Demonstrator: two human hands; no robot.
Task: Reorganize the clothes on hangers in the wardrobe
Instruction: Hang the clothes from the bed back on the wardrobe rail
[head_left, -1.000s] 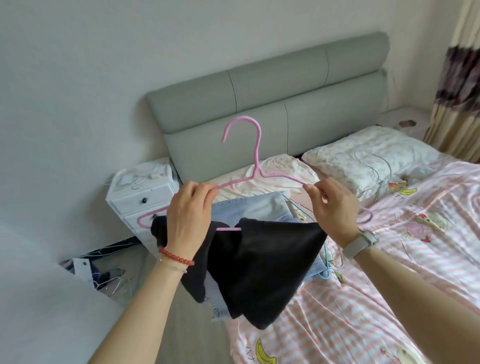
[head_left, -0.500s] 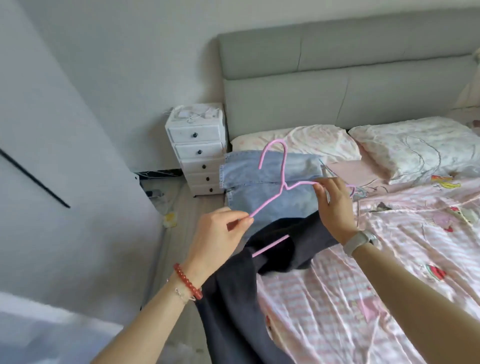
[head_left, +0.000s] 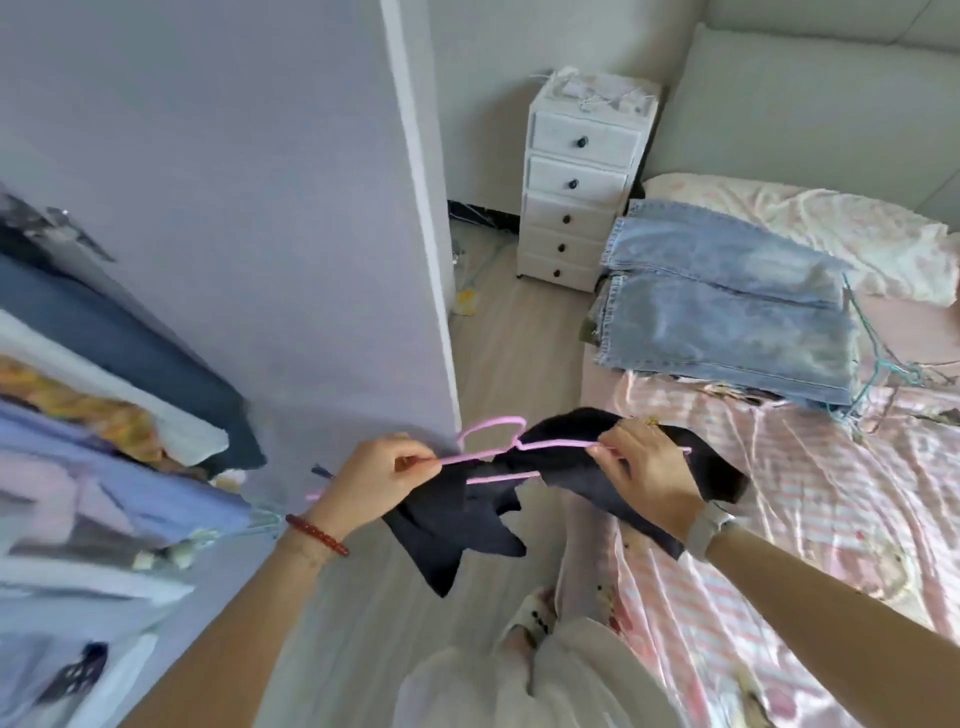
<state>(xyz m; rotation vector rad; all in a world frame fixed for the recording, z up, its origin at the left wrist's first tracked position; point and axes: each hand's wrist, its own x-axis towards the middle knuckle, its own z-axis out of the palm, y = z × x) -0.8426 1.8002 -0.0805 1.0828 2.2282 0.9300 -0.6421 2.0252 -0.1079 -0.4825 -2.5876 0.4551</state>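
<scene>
A pink hanger (head_left: 498, 441) lies almost flat between my hands, its hook pointing left toward the wardrobe. A black garment (head_left: 457, 525) is draped over its bar and hangs down on both sides. My left hand (head_left: 379, 478) pinches the hanger's left arm. The right arm of the hanger, with a fold of the black cloth, is gripped by my right hand (head_left: 649, 473). At the far left the open wardrobe (head_left: 119, 395) shows several hung clothes, blurred.
The wardrobe's side panel (head_left: 291, 218) stands just left of the hanger. Folded jeans (head_left: 727, 312) lie on the pink striped bed (head_left: 810, 519), with loose hangers (head_left: 878, 374) beside them. A white drawer unit (head_left: 576, 182) stands against the wall. Wooden floor (head_left: 509, 353) runs between bed and wardrobe.
My view has swung left from the bed to the wardrobe. Both hands have carried the hanger and black garment lower and leftward, and the hanger has tipped from upright to nearly flat.
</scene>
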